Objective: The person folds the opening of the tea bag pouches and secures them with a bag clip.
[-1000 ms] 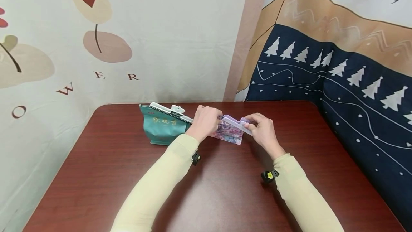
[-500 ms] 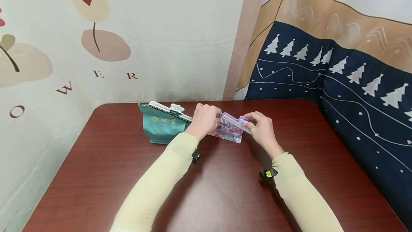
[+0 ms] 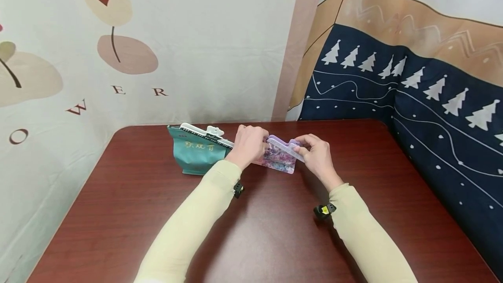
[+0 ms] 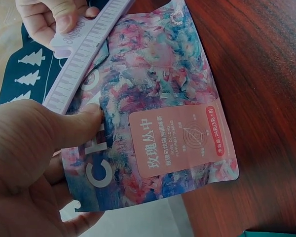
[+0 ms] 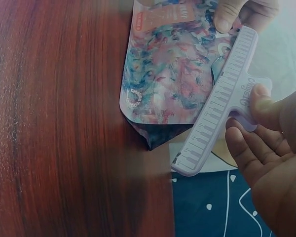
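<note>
A pink, blue and purple tea pouch (image 4: 153, 64) stands on the table, its label reading rose oolong teabag. My left hand (image 3: 249, 144) pinches its top edge, the thumb (image 4: 79, 126) lying over the front print. By its tab, my right hand (image 3: 317, 155) grips a lilac bag clip (image 5: 217, 108) with piano-key markings. The clip's long bar lies along the pouch's top edge at the right-hand part, close to my left fingers. Whether the bar is clamped on the pouch I cannot tell. In the head view my left hand hides part of the pouch.
Left of my left hand stands a teal bag (image 3: 198, 154) with gold characters, a white bag clip (image 3: 206, 134) across its top. The dark red wooden table (image 3: 267, 230) meets a flower-printed cloth (image 3: 220, 47) behind and a navy tree-printed cloth (image 3: 444, 134) at the right.
The head view has shifted slightly. Both hands keep their holds on the pouch and the lilac clip, with the clip perhaps a touch further left along the pouch's edge.
</note>
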Motion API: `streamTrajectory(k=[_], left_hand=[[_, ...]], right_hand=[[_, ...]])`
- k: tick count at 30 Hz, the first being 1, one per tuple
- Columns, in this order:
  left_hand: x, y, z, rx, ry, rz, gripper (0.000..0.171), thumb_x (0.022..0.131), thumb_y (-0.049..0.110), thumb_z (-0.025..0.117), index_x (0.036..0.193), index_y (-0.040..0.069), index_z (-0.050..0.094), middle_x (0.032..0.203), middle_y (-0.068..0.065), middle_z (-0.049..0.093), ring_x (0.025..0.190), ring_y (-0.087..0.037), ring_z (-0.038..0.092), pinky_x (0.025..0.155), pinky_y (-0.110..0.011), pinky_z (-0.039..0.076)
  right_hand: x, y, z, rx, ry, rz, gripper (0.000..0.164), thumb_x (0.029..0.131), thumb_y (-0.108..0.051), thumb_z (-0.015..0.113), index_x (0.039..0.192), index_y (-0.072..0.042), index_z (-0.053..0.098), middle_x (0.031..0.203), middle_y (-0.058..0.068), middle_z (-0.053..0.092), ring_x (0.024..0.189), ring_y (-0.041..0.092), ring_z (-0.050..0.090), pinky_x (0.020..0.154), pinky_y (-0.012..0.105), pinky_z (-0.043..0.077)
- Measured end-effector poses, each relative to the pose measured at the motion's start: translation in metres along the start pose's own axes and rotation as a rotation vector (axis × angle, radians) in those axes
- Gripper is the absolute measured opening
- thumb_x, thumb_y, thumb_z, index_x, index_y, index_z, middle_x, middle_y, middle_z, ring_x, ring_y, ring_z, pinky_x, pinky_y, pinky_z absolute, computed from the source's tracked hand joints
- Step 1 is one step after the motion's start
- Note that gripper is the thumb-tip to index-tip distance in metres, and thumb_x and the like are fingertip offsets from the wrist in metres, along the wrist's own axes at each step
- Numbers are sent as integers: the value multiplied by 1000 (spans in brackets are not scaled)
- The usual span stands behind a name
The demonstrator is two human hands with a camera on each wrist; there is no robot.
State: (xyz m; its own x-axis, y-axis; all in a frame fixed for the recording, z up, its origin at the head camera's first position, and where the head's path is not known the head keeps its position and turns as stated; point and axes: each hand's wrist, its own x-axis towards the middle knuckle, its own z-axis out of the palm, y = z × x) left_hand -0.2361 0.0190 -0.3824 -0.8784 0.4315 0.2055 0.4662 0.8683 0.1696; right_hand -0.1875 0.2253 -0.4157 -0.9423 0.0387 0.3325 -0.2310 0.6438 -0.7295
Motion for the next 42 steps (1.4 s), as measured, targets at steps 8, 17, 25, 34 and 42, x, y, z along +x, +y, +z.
streamTrajectory(k=[8,17,25,34,42], left_hand=[[1,-1,0,3,3,-12,8,92,26,79,92,18,80,88,0,78,84,-26,70,86,-44,45],[1,-1,-3,-17,-20,-49,15,92,29,79,100,16,81,92,-1,79,85,-24,69,90,-42,46],[1,0,-5,-49,-39,-88,18,91,30,81,102,16,82,97,-2,79,86,-23,67,87,-40,49],[2,-1,-4,-80,-53,-120,16,91,30,81,100,16,81,93,-1,78,81,-23,68,74,-39,55],[3,-1,-4,-72,-32,-105,15,90,29,82,96,16,81,90,-1,78,81,-25,69,73,-40,54]], right_hand=[[2,-3,2,17,8,-1,20,92,-3,77,111,-3,77,108,15,73,93,32,68,82,47,60],[3,-6,6,41,33,-13,19,91,-5,78,110,-4,78,107,14,74,92,30,67,80,42,58],[2,-6,9,50,45,-3,19,91,-6,78,110,-4,78,107,14,74,94,29,68,81,41,58],[2,-6,12,84,54,4,18,92,-6,78,110,-5,78,107,13,74,94,29,69,83,45,60],[2,-3,13,94,71,12,18,91,-6,78,109,-5,78,107,13,74,90,28,67,79,37,57]])
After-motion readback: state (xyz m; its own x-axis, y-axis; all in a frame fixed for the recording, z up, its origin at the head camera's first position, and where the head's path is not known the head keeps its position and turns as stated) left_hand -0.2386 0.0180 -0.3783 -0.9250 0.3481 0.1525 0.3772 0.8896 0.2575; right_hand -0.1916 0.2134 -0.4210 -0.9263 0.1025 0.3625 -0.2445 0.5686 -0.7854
